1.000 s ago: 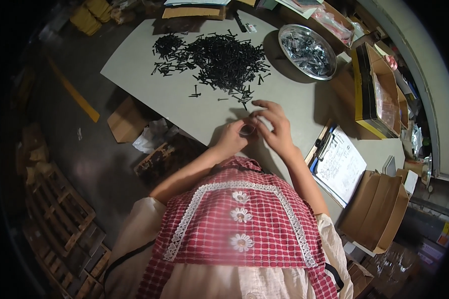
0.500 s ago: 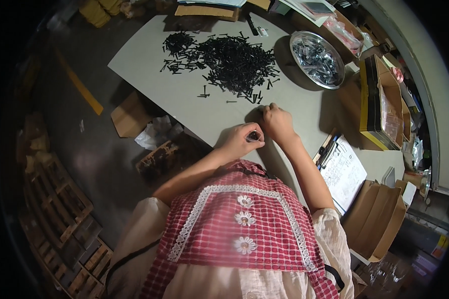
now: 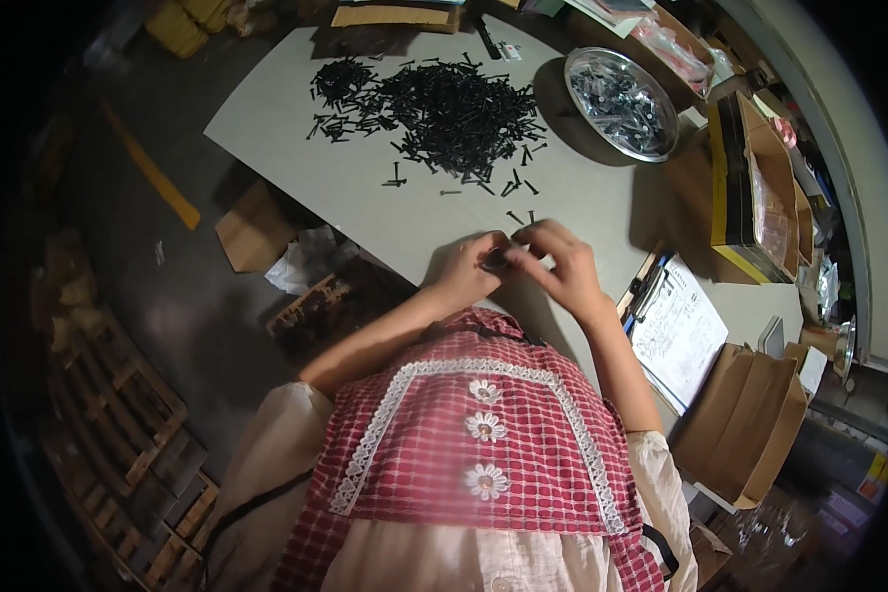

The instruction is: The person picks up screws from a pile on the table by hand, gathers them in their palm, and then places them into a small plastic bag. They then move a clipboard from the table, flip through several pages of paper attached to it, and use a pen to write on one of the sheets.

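Observation:
My left hand [image 3: 467,269] is curled round a small clear plastic bag [image 3: 494,259] with dark contents, near the table's front edge. My right hand [image 3: 565,268] is bent over the bag's mouth, thumb and fingers drawn together. Whatever its slightly blurred fingertips hold is too small to tell. Just beyond the hands lie a couple of loose black screws [image 3: 516,217]. Farther off, a big heap of black screws [image 3: 459,111] spreads over the table, with a smaller cluster [image 3: 341,79] at its left.
A round metal bowl [image 3: 651,156] of filled clear bags stands on the table [image 3: 296,138] at the far right. Right of my arm lie a clipboard with paper [image 3: 676,326] and cardboard boxes [image 3: 740,424]. Wooden pallets [image 3: 118,405] stand on the floor at left.
My right hand has come back from the loose screws on the table to the bag's mouth. The left hand keeps its hold on the bag. The view has shifted slightly.

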A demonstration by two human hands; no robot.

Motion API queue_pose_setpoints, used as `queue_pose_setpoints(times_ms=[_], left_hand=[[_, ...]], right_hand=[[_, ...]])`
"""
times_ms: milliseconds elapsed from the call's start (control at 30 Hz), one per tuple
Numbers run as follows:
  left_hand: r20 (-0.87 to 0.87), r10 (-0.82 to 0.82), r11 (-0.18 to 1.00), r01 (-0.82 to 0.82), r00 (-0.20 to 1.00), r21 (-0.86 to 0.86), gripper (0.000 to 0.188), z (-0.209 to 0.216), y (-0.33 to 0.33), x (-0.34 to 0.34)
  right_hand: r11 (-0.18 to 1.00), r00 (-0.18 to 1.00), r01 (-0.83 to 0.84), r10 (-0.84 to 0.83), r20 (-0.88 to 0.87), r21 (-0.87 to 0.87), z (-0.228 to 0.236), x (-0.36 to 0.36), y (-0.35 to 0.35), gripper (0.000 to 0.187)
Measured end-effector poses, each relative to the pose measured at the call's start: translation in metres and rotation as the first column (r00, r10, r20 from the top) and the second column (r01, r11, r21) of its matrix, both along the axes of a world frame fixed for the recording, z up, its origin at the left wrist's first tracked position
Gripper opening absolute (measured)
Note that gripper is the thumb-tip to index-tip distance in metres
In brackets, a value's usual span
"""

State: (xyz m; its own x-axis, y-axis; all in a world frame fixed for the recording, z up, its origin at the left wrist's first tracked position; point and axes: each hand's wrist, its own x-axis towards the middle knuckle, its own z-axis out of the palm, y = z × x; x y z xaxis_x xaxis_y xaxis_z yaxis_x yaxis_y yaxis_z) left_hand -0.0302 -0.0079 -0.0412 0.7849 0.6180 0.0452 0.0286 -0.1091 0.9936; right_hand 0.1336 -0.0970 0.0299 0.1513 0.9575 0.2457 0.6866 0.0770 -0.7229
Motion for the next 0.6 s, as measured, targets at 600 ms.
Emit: queue_pose_setpoints(times_ms=[600], left_hand=[[0.016, 0.004, 0.992, -0.006, 1.0, 0.125, 0.014, 0.004, -0.002, 0.002]], right_hand=[[0.902, 0.862, 0.417, -0.354, 0.363, -0.112, -0.053, 0.041, 0.04, 0.02]])
